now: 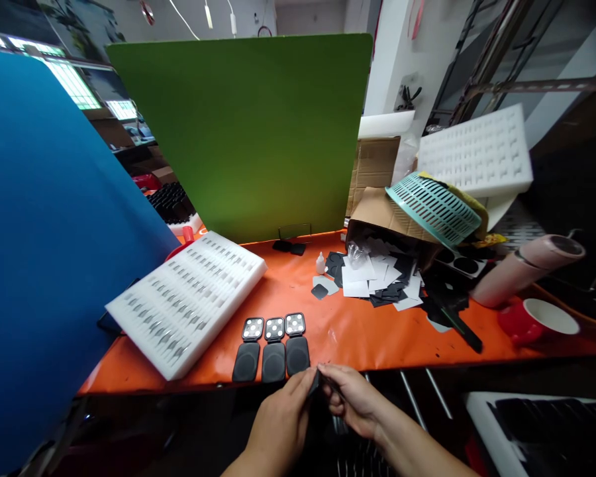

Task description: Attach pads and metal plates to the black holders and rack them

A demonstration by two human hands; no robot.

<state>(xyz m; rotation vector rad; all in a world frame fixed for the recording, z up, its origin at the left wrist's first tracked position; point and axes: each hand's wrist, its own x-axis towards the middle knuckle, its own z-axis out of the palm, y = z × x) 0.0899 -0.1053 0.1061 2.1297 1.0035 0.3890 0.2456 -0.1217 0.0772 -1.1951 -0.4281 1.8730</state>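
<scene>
My left hand and my right hand meet just below the front edge of the orange table. Both pinch a small thin black piece between their fingertips. Right in front of them, three black flip-open cases lie side by side, lids open, each showing a square of white dots. A white foam tray with rows of small metal parts lies tilted at the left.
A pile of white and black paper squares spills from a tipped cardboard box under a teal basket. A small glue bottle, a red cup and a pink roll stand at the right. Green and blue panels wall off the back and left.
</scene>
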